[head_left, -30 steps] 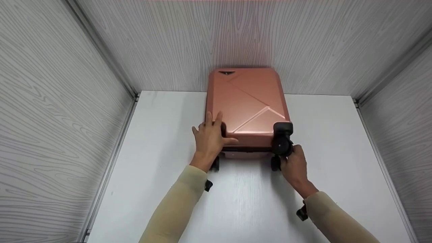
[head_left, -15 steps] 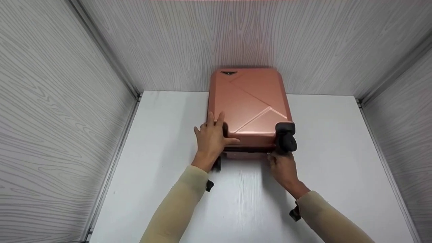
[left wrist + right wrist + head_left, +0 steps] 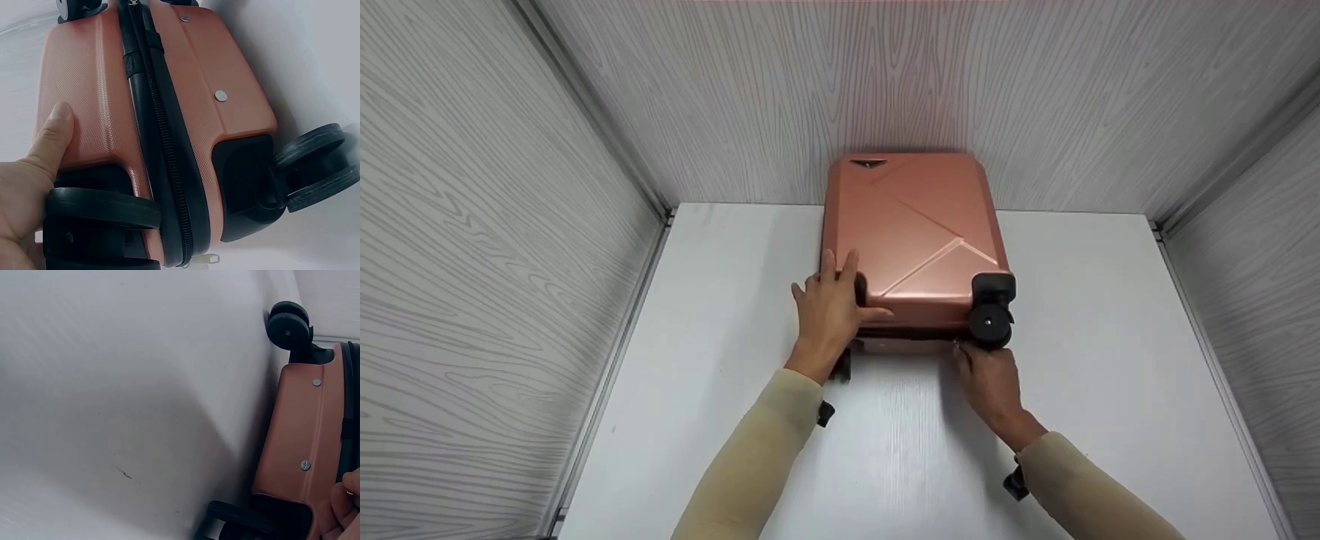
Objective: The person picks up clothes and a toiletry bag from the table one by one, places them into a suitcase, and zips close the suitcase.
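A copper-pink hard-shell suitcase [image 3: 911, 217] lies flat, its wheeled end facing me. My left hand [image 3: 826, 311] rests on its near left corner with fingers spread over the top and the thumb along the end face. The left wrist view shows the black zipper [image 3: 163, 132] running across that end between the wheels, plus a loose zipper pull [image 3: 211, 259] at one corner. At the near right corner, below a black wheel [image 3: 990, 324], my right hand [image 3: 988, 382] has its fingers curled at the zipper line. Its fingertips pinch a small shiny zipper pull, mostly hidden.
The suitcase lies on a white tabletop [image 3: 720, 315], its far end close to the grey wood-grain back panel [image 3: 750, 97]. Similar panels stand left [image 3: 472, 247] and right [image 3: 1260, 285]. Double caster wheels [image 3: 315, 166] stick out from the suitcase's near corners.
My right hand has moved left from beside the wheel to the zipper line and stays there. The upper right wheel has swivelled. My left hand holds its place on the suitcase.
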{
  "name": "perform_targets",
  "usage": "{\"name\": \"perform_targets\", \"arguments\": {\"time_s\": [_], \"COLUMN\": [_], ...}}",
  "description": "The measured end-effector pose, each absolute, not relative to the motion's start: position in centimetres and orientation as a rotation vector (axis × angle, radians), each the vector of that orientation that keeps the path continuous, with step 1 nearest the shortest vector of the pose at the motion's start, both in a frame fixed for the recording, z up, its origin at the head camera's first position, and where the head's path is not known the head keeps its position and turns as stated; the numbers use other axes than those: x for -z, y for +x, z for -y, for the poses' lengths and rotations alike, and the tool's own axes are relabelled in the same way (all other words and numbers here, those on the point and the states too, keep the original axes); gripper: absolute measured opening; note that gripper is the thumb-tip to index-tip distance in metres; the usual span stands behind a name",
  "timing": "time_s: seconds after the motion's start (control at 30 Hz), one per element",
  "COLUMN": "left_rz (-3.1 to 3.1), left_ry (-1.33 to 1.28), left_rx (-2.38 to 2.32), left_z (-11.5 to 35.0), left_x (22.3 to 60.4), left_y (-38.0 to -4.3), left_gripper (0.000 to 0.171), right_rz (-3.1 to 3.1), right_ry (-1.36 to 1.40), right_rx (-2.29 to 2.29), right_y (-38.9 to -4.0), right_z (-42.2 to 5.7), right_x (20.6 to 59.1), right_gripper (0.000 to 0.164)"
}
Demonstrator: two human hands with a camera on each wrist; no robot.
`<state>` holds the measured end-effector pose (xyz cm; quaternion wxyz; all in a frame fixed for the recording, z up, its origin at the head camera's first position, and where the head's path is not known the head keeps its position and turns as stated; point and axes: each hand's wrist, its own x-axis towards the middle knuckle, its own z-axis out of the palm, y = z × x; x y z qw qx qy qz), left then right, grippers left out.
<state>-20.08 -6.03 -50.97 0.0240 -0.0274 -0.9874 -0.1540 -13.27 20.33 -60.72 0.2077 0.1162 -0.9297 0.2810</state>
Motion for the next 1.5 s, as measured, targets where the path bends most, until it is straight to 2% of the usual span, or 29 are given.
{"name": "perform_targets", "arguments": {"time_s": [0.17,0.8,1.13,1.5], "left_rz": [3.07,3.046,3.064,3.041], "left_ry": [-0.082,-0.072,-0.064,-0.088], "left_rx": [0.495,0.469,0.483,0.469], "left_z": [6.0,6.1,5.9,5.9], "left_x": [50.9,51.0,51.1,51.1], "left_y": [-20.1,-20.1,-20.0,-20.0], "left_gripper": [0.126,0.126,0.125,0.125], "right_rz": [2.634,2.686,2.596,2.584], "right_ry": [0.278,0.272,0.38,0.416], "right_rx": [-0.744,-0.739,-0.681,-0.706], "right_y": [-13.2,-13.2,-13.3,-13.4], "right_z": [-20.0,-18.4,-17.0,-16.4], "right_x": [60.5,60.1,60.5,60.4], "right_gripper": [0.011,0.021,0.011,0.01]}}
